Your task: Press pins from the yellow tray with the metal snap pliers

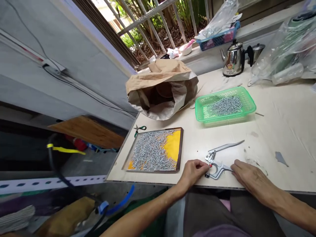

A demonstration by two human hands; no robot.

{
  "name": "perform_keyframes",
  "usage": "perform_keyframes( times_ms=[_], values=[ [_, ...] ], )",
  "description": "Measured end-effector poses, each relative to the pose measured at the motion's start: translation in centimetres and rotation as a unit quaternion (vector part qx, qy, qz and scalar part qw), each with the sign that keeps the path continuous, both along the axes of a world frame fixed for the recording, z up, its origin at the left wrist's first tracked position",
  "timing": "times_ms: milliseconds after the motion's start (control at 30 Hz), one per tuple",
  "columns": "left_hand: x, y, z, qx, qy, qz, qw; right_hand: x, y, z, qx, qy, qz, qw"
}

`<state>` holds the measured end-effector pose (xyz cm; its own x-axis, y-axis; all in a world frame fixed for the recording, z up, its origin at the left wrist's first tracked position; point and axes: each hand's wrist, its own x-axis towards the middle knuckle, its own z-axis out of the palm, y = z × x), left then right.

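Observation:
Hand pliers (pixel 217 169) of silvery metal, with a coil spring and a small red part near the jaws, lie at the table's front edge with their handles spread apart. My right hand (pixel 250 176) grips the end of the lower handle. At the jaws, my left hand (pixel 194 172) is closed in a pinch; whatever is between its fingertips is too small to make out. Left of that hand is a shallow dark-rimmed tray (pixel 181 144) with a yellow bottom, largely covered by small silvery metal pieces (pixel 150 149). A green plastic basket (pixel 201 115) farther back holds similar pieces (pixel 227 105).
Green-handled scissors (pixel 140 128) lie by the table's left edge. Behind the tray stands an open brown paper bag (pixel 163 89). A metal kettle (pixel 233 61) and clear plastic bags (pixel 286 49) are at the back right. A blue basket (pixel 214 41) sits on the windowsill.

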<state>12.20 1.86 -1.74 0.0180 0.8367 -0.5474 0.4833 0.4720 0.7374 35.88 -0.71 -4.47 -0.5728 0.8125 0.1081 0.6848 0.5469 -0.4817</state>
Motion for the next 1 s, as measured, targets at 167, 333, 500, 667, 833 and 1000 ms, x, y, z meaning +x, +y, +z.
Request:
perform_keyframes(
  times_ms=[167, 333, 500, 667, 833, 1000],
  values=[
    [0.0, 0.5, 0.0, -0.011, 0.053, -0.037, 0.998, 1.1, -1.5, -2.7, 0.044, 0.01, -0.014, 0.999],
    [0.2, 0.9, 1.2, -0.047, 0.081, -0.102, 0.99, 1.6, -2.0, -3.1, 0.109, 0.053, -0.009, 0.993],
    [0.2, 0.8, 1.0, -0.102, 0.054, -0.105, 0.988, 0.9, -0.8, -0.2, 0.081, 0.042, 0.016, 0.996],
    [0.2, 0.1, 0.7, -0.124, 0.028, -0.075, 0.989, 0.0, -0.1, 1.5, 0.026, 0.017, 0.016, 0.999],
    [0.7, -0.5, 1.1, -0.127, 0.016, -0.05, 0.991, 0.6, 1.5, 0.6, 0.021, -0.023, 0.021, 0.999],
    [0.8, -0.8, 1.2, -0.117, 0.025, -0.031, 0.992, 1.3, 4.2, 0.2, 0.07, -0.102, 0.034, 0.992]
  ],
)
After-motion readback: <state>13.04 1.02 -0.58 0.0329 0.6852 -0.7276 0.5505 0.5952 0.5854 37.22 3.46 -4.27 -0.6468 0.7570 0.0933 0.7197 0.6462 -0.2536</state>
